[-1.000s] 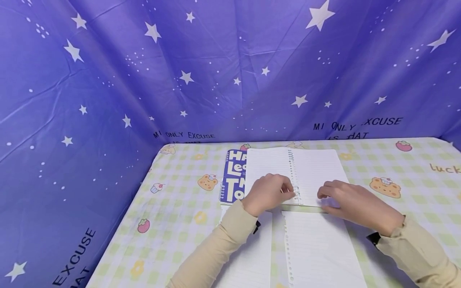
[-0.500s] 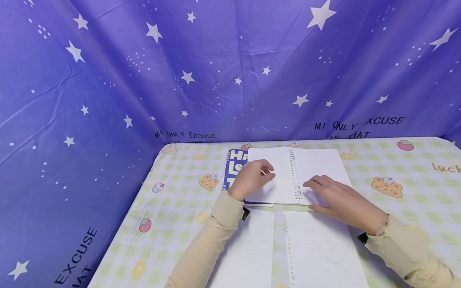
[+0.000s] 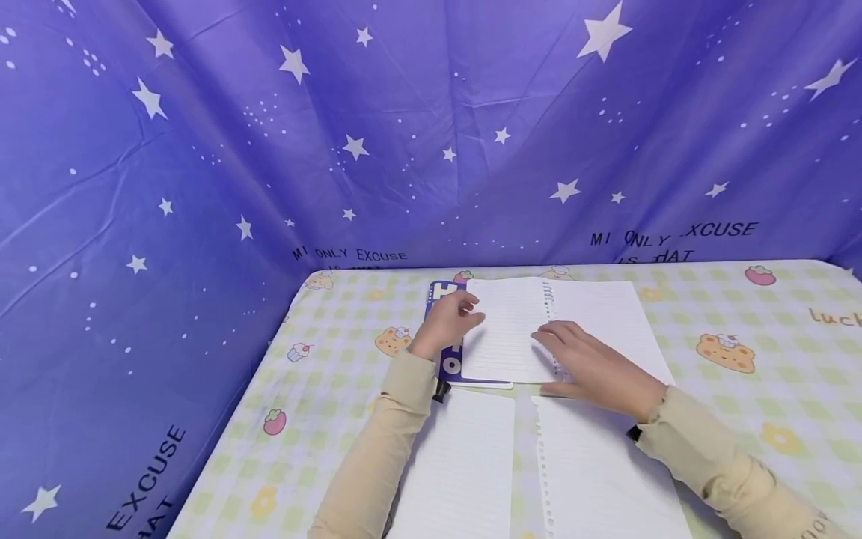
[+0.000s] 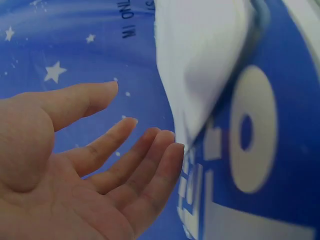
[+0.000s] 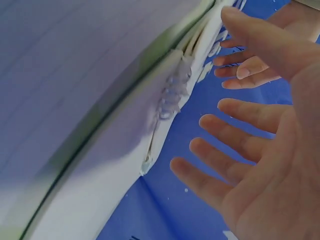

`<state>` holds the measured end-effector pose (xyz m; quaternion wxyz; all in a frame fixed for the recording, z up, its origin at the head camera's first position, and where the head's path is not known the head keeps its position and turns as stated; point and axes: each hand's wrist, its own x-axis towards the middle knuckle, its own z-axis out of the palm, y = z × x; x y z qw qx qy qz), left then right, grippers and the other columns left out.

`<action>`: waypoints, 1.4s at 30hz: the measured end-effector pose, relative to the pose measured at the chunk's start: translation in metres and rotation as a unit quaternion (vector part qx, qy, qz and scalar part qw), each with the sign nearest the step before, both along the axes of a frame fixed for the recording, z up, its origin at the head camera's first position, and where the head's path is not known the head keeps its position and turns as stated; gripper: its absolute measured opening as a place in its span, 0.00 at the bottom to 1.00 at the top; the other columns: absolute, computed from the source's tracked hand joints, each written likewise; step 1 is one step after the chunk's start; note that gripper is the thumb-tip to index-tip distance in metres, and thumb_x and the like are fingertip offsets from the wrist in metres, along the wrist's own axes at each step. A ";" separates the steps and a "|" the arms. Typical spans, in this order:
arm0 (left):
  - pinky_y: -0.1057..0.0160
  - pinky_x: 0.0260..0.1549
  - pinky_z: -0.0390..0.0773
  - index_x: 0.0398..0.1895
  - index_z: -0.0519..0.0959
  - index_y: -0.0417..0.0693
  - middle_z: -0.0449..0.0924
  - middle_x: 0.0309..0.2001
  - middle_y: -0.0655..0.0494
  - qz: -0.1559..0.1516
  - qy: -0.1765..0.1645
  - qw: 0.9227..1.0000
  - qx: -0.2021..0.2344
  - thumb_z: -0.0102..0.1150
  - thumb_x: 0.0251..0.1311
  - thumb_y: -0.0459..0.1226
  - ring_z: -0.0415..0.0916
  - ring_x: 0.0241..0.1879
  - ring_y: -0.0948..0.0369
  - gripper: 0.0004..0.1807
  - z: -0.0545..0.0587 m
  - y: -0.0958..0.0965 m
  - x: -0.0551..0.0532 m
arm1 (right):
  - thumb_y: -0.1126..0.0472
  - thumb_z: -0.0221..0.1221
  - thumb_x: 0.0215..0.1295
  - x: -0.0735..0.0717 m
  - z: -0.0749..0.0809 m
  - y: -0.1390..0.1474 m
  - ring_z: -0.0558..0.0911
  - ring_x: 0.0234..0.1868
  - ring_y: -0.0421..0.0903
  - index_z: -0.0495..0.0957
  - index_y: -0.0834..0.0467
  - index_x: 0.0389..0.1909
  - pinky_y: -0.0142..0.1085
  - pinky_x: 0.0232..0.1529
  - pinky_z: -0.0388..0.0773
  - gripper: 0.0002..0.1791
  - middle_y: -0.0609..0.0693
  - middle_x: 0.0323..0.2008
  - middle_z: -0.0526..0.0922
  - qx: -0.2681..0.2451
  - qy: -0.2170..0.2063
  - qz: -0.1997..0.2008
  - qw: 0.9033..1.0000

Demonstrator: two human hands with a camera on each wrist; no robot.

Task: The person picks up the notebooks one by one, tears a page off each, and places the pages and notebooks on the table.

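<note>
A spiral-bound notebook (image 3: 503, 333) lies open on the table, its white lined pages facing up. Blue with big white letters, a cover (image 3: 450, 374) shows from beneath its left side. Over the notebook's left edge hovers my left hand (image 3: 446, 323), its fingers loosely bent with nothing in them. In the left wrist view its fingertips come right up to the edge of the pages (image 4: 202, 55). My right hand (image 3: 595, 368) is above the lower spine, fingers spread and holding nothing. The right wrist view shows the binding rings (image 5: 172, 95) beside its fingers.
Two loose lined sheets lie in front of the notebook: a left sheet (image 3: 468, 464) partly under my left sleeve, and a right sheet (image 3: 606, 471) with torn holes along its left edge. A checked tablecloth (image 3: 323, 419) covers the table; a purple star curtain (image 3: 404, 187) hangs behind.
My left hand has moved left from the spine to the notebook's left edge. My right hand has also shifted left, from the right page to over the spine. The notebook stays open.
</note>
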<state>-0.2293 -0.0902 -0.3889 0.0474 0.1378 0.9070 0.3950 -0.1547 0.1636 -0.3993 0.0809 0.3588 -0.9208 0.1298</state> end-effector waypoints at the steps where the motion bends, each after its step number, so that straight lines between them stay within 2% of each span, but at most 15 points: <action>1: 0.55 0.53 0.79 0.57 0.77 0.36 0.80 0.54 0.40 0.001 -0.003 1.000 0.001 0.60 0.67 0.39 0.78 0.53 0.50 0.20 -0.001 -0.001 -0.001 | 0.49 0.73 0.53 -0.001 -0.002 -0.001 0.71 0.63 0.60 0.70 0.68 0.63 0.54 0.62 0.73 0.42 0.64 0.60 0.73 0.004 0.003 0.001 1.000; 9: 0.55 0.55 0.78 0.58 0.77 0.36 0.80 0.52 0.42 0.015 -0.008 1.000 0.003 0.60 0.66 0.38 0.77 0.51 0.52 0.20 -0.010 -0.009 -0.007 | 0.50 0.73 0.53 -0.007 -0.011 -0.007 0.71 0.63 0.65 0.72 0.69 0.59 0.57 0.63 0.72 0.39 0.67 0.60 0.72 0.015 0.004 0.006 1.000; 16: 0.56 0.53 0.80 0.58 0.77 0.36 0.80 0.52 0.44 0.029 -0.024 0.999 0.008 0.60 0.67 0.38 0.77 0.51 0.53 0.20 -0.011 -0.013 -0.008 | 0.55 0.73 0.54 -0.009 -0.012 -0.009 0.74 0.61 0.63 0.74 0.69 0.55 0.54 0.61 0.74 0.33 0.66 0.57 0.75 0.008 0.025 0.029 0.999; 24: 0.56 0.54 0.79 0.59 0.76 0.36 0.80 0.52 0.43 0.026 -0.027 0.999 0.004 0.60 0.67 0.38 0.77 0.51 0.53 0.21 -0.011 -0.012 -0.008 | 0.58 0.64 0.65 -0.005 -0.007 -0.009 0.77 0.60 0.67 0.76 0.67 0.53 0.58 0.56 0.77 0.21 0.69 0.56 0.79 0.036 -0.033 0.020 0.999; 30: 0.55 0.55 0.78 0.60 0.75 0.35 0.80 0.53 0.42 0.024 -0.030 0.999 0.002 0.60 0.67 0.38 0.76 0.52 0.52 0.22 -0.011 -0.011 -0.007 | 0.59 0.59 0.69 -0.003 -0.004 -0.005 0.76 0.60 0.68 0.73 0.69 0.59 0.58 0.58 0.76 0.23 0.68 0.57 0.78 0.027 -0.045 0.034 0.998; 36: 0.54 0.55 0.79 0.60 0.75 0.34 0.80 0.53 0.42 0.024 -0.025 0.999 -0.013 0.59 0.67 0.38 0.77 0.52 0.51 0.23 -0.009 -0.011 -0.006 | 0.57 0.57 0.71 -0.006 -0.007 -0.002 0.76 0.61 0.66 0.72 0.68 0.62 0.57 0.60 0.76 0.25 0.66 0.58 0.78 0.011 -0.062 0.029 0.998; 42: 0.54 0.53 0.81 0.59 0.77 0.33 0.81 0.52 0.42 0.041 -0.039 0.998 -0.007 0.60 0.67 0.39 0.78 0.52 0.50 0.22 -0.007 -0.012 -0.004 | 0.57 0.52 0.75 -0.008 -0.008 0.000 0.75 0.63 0.64 0.72 0.66 0.64 0.55 0.63 0.73 0.23 0.62 0.61 0.77 0.004 -0.078 0.034 0.996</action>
